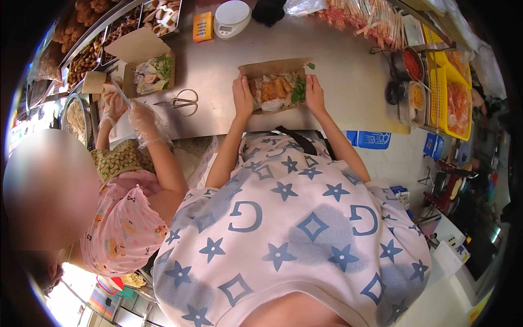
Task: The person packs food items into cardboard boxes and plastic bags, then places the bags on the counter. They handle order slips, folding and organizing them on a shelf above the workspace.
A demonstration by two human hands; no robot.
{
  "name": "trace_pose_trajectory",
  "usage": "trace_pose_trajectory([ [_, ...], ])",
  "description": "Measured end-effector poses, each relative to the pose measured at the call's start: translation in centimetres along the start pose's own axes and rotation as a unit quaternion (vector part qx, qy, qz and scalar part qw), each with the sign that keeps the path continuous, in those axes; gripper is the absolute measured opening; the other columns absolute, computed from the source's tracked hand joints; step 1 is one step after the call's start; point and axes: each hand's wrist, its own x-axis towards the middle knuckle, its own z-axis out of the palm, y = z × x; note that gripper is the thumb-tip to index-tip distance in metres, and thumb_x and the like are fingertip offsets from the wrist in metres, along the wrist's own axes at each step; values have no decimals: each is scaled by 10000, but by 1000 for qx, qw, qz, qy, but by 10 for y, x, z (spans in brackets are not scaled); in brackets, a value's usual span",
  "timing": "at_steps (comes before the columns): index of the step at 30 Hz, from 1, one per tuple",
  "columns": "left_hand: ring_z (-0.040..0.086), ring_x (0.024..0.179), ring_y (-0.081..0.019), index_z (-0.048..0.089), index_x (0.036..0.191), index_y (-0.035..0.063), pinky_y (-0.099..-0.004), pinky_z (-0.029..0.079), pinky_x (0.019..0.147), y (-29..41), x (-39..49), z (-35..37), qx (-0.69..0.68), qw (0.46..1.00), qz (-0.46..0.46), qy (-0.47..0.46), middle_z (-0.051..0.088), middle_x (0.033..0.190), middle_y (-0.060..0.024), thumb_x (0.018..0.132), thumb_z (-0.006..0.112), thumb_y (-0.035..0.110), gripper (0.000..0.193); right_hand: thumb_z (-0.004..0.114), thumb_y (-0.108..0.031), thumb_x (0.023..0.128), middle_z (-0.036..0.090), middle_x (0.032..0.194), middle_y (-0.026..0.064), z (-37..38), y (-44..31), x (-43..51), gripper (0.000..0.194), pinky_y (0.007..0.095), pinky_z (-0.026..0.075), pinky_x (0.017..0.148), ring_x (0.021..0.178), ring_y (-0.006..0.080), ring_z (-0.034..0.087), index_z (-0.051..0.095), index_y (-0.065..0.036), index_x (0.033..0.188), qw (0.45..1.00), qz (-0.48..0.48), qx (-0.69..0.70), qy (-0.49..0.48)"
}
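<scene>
Both of my hands frame an open cardboard food box [271, 70] on the metal counter [220, 88]. My left hand [243, 97] presses along its left side, fingers straight and pointing away from me. On the opposite side, my right hand [315, 96] holds the box in the same way. Inside lie golden-brown fried pieces [281, 86] over pale noodles. Green herb leaves [299, 90] fill the right end, and a small whitish packet [273, 105] rests at the near edge. The box's back flap stands raised. One loose leaf [311, 66] is just beyond its right back corner.
Scissors [184, 102] and a second open food box [169, 83] are to my left. There a co-worker's gloved hand [144, 122] holds a knife [121, 93]. A kitchen scale [233, 16], wrapped chopsticks [367, 22], a red sauce pot [410, 64] and a yellow basket [437, 98] line the counter.
</scene>
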Motion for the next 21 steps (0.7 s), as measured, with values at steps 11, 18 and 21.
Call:
trace_pose_trajectory([
  [11, 542, 1079, -197, 574, 1167, -38, -308, 398, 951, 14, 14, -5, -315, 938, -127, -64, 606, 1199, -121, 947, 470, 39, 255, 562, -83, 917, 577, 1087, 54, 0, 7, 24, 325, 310, 451, 855, 979, 165, 561, 499, -104, 1235, 953, -15, 299, -53],
  [18, 570, 1059, -144, 667, 1066, -5, -281, 431, 928, 8, 23, -18, -292, 944, -71, -139, 637, 1185, -89, 955, 518, 79, 204, 604, 57, 829, 612, 982, 32, -27, 23, 53, 277, 276, 462, 861, 940, 125, 574, 628, -50, 1083, 952, -87, 238, -170],
  [21, 604, 992, -138, 678, 1064, -16, -284, 467, 902, 6, 23, -15, -220, 964, -67, -135, 677, 1100, -91, 952, 557, 136, 224, 583, 102, 795, 669, 956, 56, -36, 18, 57, 230, 292, 517, 825, 892, 140, 633, 671, -17, 971, 927, -51, 312, -202],
])
